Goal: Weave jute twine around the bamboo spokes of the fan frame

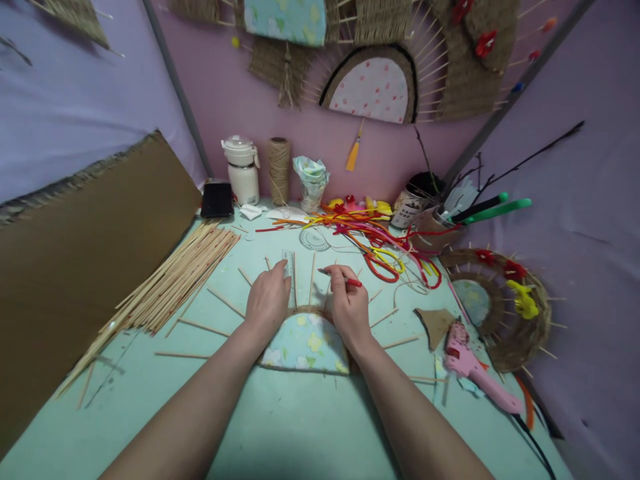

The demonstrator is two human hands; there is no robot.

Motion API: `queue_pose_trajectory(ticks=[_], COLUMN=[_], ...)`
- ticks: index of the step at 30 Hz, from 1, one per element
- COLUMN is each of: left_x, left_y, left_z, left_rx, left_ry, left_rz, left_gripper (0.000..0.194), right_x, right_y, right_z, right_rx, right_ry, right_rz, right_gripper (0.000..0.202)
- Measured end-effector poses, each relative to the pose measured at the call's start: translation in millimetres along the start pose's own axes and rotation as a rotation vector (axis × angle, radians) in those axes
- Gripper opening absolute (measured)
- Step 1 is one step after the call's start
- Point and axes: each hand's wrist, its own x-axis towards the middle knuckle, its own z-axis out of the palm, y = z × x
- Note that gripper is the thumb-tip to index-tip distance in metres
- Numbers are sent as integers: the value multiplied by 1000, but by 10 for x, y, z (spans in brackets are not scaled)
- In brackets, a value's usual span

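Head view, left hand [269, 298] pressing a clear ruler [288, 268], right hand [349, 303] closed around a red pencil [353, 282].

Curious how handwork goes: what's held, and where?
The right hand holds a red pen around its middle; the left hand has fingers on a clear ruler's far end.

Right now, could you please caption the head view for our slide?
Left hand on a ruler, right hand holding a red pen, by a floral half-disc with stick rays.
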Motion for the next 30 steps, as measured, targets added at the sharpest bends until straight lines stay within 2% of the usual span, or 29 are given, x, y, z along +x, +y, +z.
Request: queue_pose_trajectory(ticks=[7, 30], left_x=[-7, 5], left_y=[23, 31], left_z=[-36, -53], left_rx=[-2, -31], left_ry=[-6, -28], left_rz=[-10, -8], left_gripper=[43, 44], right_x=[-73, -83], right_y=[6, 75], right_z=[67, 88], right_rx=[-46, -5], right_ry=[-81, -160], right_rz=[55, 108], right_gripper=[22, 25])
